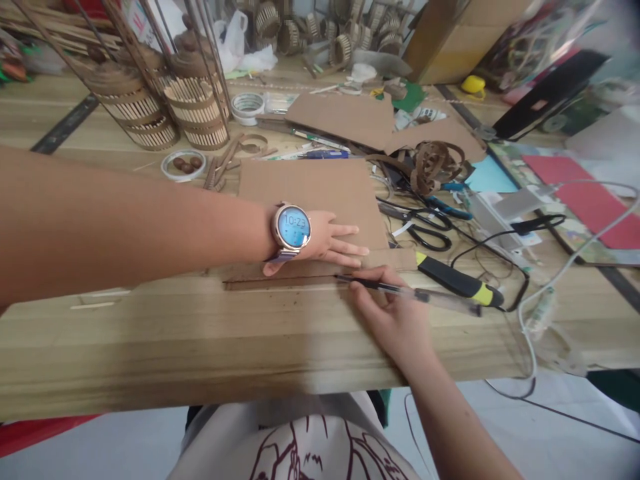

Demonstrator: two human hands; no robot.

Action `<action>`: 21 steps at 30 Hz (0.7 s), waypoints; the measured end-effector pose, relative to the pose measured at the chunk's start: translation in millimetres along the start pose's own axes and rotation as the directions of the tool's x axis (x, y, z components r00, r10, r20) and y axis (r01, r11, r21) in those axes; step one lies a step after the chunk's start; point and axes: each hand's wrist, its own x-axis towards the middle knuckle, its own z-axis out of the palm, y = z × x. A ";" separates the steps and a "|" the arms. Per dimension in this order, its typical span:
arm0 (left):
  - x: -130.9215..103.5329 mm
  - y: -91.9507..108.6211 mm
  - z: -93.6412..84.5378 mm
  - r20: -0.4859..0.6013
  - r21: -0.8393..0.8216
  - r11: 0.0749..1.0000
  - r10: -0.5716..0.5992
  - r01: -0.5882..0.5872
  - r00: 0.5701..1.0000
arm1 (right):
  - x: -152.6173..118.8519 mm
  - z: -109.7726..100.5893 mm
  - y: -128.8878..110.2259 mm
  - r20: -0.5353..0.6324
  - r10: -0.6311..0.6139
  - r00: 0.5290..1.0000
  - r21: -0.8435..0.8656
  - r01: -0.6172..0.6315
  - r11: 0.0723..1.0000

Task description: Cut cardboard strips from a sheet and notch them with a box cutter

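Note:
My left hand (333, 243) lies flat with its fingers spread on a brown cardboard sheet (305, 183), a round watch (293, 227) on its wrist. Beneath it, a narrower cardboard strip (395, 259) runs along the sheet's near part. My right hand (393, 320) is closed round a pen (383, 287), whose dark tip touches the cardboard just below my left fingers. A dark line (270, 279) runs leftward from the tip near the cardboard's front edge.
Right of the cardboard lie a yellow-black cutter (457, 280), black scissors (430, 230) and a white cable (530, 300). Woven bamboo lanterns (197, 110), a tape roll (247, 107) and a dish of brown balls (183, 164) stand further back. The table's front edge (225, 400) is nearest my body.

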 end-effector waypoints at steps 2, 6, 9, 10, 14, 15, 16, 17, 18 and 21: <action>2.0 -3.4 5.9 -0.029 0.016 1.000 0.011 -0.011 1.000 | 1.0 -18.2 13.4 -0.065 0.043 0.997 -0.073 -0.048 0.996; 5.7 -9.6 19.3 -0.129 -0.027 0.998 0.045 -0.049 0.991 | -0.7 -56.6 39.2 -0.283 0.187 0.941 -0.156 -0.237 0.959; 7.5 -12.4 24.9 -0.219 -0.073 0.994 0.065 -0.083 0.974 | -5.3 -72.6 47.2 -0.420 0.225 0.879 -0.198 -0.331 0.923; 7.6 -12.6 24.9 -0.231 -0.079 0.993 0.066 -0.086 0.971 | -6.9 -73.3 46.5 -0.440 0.218 0.871 -0.189 -0.327 0.926; 5.4 -9.6 16.1 -0.090 0.000 0.999 0.051 -0.052 0.995 | -11.0 -52.6 28.0 -0.371 0.097 0.924 -0.113 -0.148 0.983; 4.5 -8.4 13.1 -0.047 0.026 0.999 0.038 -0.037 0.998 | -11.2 -43.4 20.6 -0.308 0.066 0.949 -0.092 -0.098 0.991; 3.6 -7.2 10.5 -0.020 0.041 0.999 0.024 -0.024 1.000 | -11.1 -33.6 12.9 -0.246 0.036 0.969 -0.075 -0.056 0.996; 2.9 -6.2 8.4 -0.007 0.043 0.999 0.014 -0.013 1.000 | -10.9 -23.8 5.4 -0.175 0.004 0.985 -0.059 -0.015 0.998; 2.3 -5.3 6.9 -0.010 0.029 1.000 0.007 -0.006 1.000 | -10.4 -14.4 -1.6 -0.106 -0.028 0.994 -0.044 0.023 0.999; 1.6 -4.2 6.3 -0.040 -0.030 1.000 0.005 -0.006 0.999 | -8.5 9.4 -16.3 0.038 -0.113 0.993 0.025 0.112 0.993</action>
